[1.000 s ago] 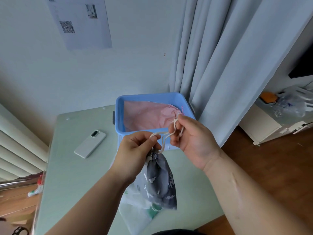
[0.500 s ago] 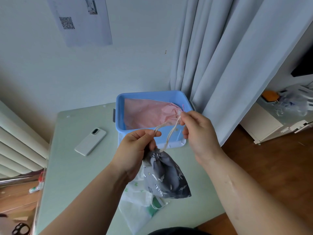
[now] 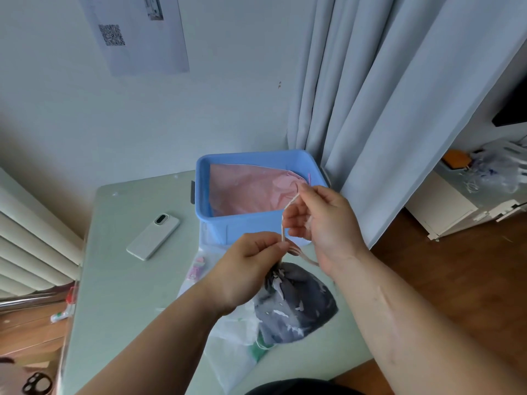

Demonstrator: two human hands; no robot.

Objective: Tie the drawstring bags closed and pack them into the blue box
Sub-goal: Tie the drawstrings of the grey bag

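Pale counter (image 3: pixel 119 295), blue box (image 3: pixel 251 223); both hands' fingers (image 3: pixel 273 245) pinched on grey bag's (image 3: pixel 296 306) drawstring (image 3: pixel 289 208).

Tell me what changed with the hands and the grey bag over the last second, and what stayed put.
The right hand drew its end of the cream drawstring up and away, stretching it taut. The left hand kept pinching the cord at the neck of the grey bag, whose body swung toward the right and settled on the white bag. Nothing was released. The blue box, pink bag and phone stayed put.
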